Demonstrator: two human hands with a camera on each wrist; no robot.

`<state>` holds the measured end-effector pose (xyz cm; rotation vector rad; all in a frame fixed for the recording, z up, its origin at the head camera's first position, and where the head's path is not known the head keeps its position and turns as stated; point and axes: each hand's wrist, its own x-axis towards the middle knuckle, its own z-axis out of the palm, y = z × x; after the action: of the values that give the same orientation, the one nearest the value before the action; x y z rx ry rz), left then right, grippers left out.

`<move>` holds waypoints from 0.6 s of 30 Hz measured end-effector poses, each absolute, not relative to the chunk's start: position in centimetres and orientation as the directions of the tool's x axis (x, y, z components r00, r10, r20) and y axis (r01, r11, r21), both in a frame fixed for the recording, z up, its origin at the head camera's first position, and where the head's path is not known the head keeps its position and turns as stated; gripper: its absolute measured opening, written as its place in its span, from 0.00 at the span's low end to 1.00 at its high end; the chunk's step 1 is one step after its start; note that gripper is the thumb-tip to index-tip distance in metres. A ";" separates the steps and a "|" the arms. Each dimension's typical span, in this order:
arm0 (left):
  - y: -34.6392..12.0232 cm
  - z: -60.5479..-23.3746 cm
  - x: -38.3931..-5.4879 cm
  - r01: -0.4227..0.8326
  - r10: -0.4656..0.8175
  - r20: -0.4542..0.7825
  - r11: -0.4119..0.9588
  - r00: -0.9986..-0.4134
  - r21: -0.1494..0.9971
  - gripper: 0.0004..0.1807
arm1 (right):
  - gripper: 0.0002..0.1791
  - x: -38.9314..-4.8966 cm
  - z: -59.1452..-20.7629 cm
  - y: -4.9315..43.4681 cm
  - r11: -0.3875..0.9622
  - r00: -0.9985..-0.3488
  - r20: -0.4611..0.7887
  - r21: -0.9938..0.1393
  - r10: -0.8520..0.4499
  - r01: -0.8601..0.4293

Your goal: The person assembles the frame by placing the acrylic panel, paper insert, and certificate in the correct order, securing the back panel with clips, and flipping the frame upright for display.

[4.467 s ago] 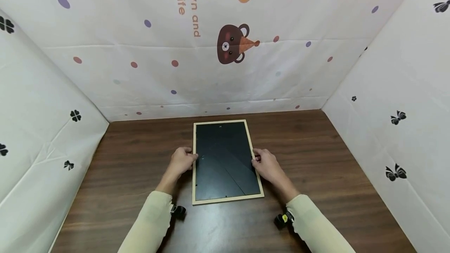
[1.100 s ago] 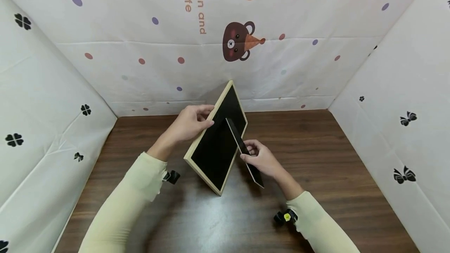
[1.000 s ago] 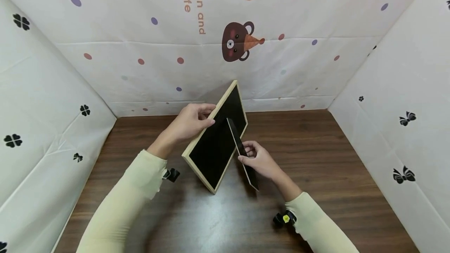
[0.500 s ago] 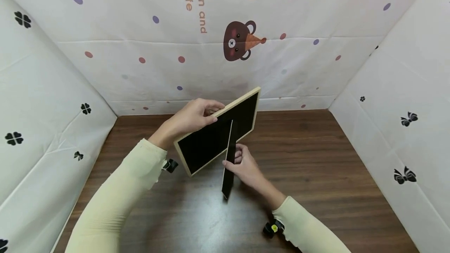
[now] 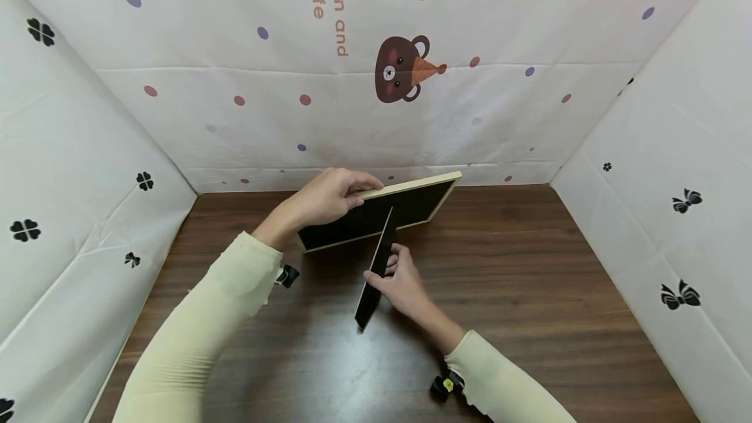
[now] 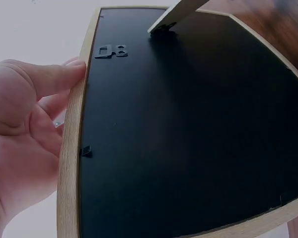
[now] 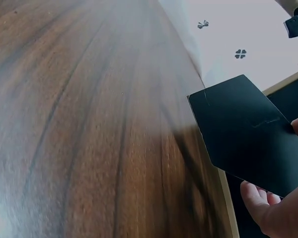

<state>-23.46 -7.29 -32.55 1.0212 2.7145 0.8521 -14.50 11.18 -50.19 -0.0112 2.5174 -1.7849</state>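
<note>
A picture frame (image 5: pixel 420 204) with a pale wood border and black back is tilted up, its back facing me and its long side running across. My left hand (image 5: pixel 326 198) grips its top edge, thumb on the border. In the left wrist view, a small metal hanger (image 6: pixel 111 51) shows on the back near the thumb. The black stand leg (image 5: pixel 370 296) sticks out from the middle of the back toward me. My right hand (image 5: pixel 402 286) pinches this leg between thumb and fingers. The frame's front is hidden.
The brown wooden table (image 5: pixel 529 292) lies beneath. A white printed sheet with a bear (image 5: pixel 396 70) hangs behind it, and white sheets (image 5: pixel 652 149) stand at both sides. A small black camera (image 5: pixel 446 384) is strapped to each wrist.
The frame lay flat with a hand at each side. It has since been raised and turned from upright to crosswise, its leg swung out, the right hand moving left with the leg.
</note>
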 end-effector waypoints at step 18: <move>-7.6 -34.1 -24.1 0.735 0.751 0.195 0.498 -0.631 0.461 0.22 | 0.48 -14.5 -51.5 9.8 0.293 -0.999 -0.050 -0.955 0.000 0.048</move>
<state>-24.09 -7.59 -34.12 1.3349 2.6914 0.8043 -14.54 9.78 -51.47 0.0460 2.4931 -1.8440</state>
